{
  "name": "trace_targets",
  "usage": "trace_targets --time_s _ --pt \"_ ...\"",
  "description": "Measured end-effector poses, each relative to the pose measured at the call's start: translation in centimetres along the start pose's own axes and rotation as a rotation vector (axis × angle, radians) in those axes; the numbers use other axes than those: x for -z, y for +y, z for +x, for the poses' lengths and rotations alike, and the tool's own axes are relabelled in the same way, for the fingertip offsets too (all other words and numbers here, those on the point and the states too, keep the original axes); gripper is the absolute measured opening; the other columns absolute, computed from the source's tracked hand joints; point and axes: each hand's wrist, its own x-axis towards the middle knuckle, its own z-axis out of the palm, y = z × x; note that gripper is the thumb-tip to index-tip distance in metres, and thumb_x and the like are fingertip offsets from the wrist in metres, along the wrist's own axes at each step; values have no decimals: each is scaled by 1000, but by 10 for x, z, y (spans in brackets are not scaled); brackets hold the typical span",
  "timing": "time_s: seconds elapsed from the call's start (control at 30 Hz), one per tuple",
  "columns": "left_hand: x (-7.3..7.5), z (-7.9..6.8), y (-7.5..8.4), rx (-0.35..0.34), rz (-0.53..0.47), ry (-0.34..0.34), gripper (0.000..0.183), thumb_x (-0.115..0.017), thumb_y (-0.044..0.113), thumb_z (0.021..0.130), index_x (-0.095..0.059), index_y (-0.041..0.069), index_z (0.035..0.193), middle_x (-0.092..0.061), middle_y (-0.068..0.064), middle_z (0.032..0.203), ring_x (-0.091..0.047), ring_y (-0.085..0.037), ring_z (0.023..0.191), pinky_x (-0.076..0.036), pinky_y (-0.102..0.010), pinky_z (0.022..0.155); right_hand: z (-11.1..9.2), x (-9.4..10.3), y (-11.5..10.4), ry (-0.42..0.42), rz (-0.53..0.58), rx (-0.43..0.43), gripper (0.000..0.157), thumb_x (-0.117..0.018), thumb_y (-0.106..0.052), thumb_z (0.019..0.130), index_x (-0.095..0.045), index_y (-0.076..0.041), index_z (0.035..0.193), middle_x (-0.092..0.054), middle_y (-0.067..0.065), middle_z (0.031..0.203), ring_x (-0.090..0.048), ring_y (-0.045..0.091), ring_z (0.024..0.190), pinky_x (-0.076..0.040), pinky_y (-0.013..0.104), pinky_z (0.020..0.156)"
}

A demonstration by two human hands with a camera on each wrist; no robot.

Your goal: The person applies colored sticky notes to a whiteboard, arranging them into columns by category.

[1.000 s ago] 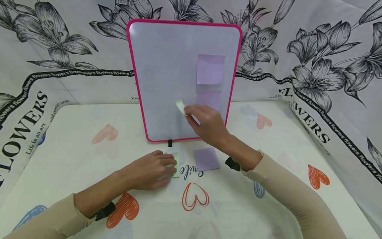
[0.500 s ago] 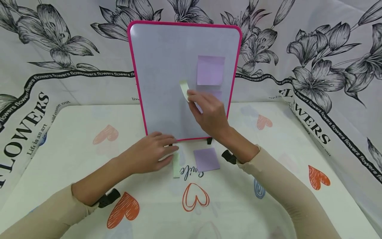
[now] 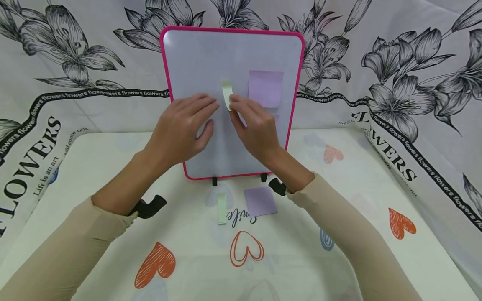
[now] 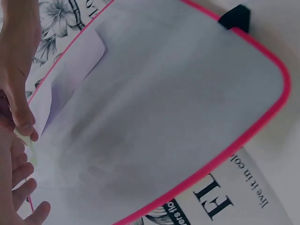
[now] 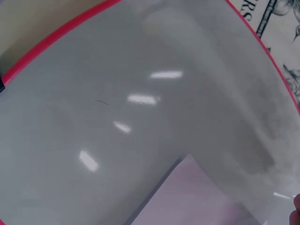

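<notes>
My right hand (image 3: pixel 257 129) pinches a narrow pale green sticky note strip (image 3: pixel 226 92) between thumb and fingers, in front of the whiteboard (image 3: pixel 203 54). The strip stands nearly upright, its free upper end curling. My left hand (image 3: pixel 182 127) is raised just left of it with fingers extended, holding nothing. In the left wrist view, the strip (image 4: pixel 32 152) shows between both hands. A purple sticky note (image 3: pixel 265 88) is stuck on the board's right side. Below it, a second one is mostly hidden by my right hand. Only fingertips (image 5: pixel 295 215) of my right hand enter the right wrist view.
The pink-framed board stands upright on small black feet (image 3: pixel 214 181). On the table in front lie a green strip pad (image 3: pixel 222 209) and a purple sticky note pad (image 3: pixel 260 201). A flower-printed cloth (image 3: pixel 113 113) hangs behind.
My right hand has carried the green strip upward in front of the board. My left hand has left the green pad on the table and risen to the board beside the strip.
</notes>
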Motion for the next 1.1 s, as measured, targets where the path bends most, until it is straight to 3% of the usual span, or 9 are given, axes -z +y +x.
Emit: trace_targets --time_s 0.17,0.4,0.77,1.1 --pt "0 16 -3 -18 44 14 46 -60 8 92 -58 1 138 -56 -15 142 -44 -30 139 -39 -50 108 6 -5 0 18 2 -15 9 -65 -1 93 -71 6 97 -73 18 107 -70 29 98 -55 30 89" --pt "-5 25 -9 -8 124 -61 53 -53 8 96 -45 3 148 -42 -12 154 -27 -26 149 -24 -50 117 12 -12 0 28 12 -27 11 -64 -1 94 -71 6 98 -72 18 109 -70 29 101 -52 27 93" --pt "-11 25 -23 45 162 -85 54 -50 10 96 -43 3 149 -36 -11 158 -20 -26 151 -16 -53 119 13 -18 3 12 3 -69 12 -62 -1 95 -70 7 98 -72 19 110 -70 30 103 -51 25 95" --pt "-17 27 -25 27 199 -103 54 -51 12 97 -43 6 150 -35 -10 159 -18 -25 152 -13 -55 119 12 -22 7 -11 6 -82 12 -62 -1 95 -70 7 99 -71 19 111 -70 29 103 -50 24 95"
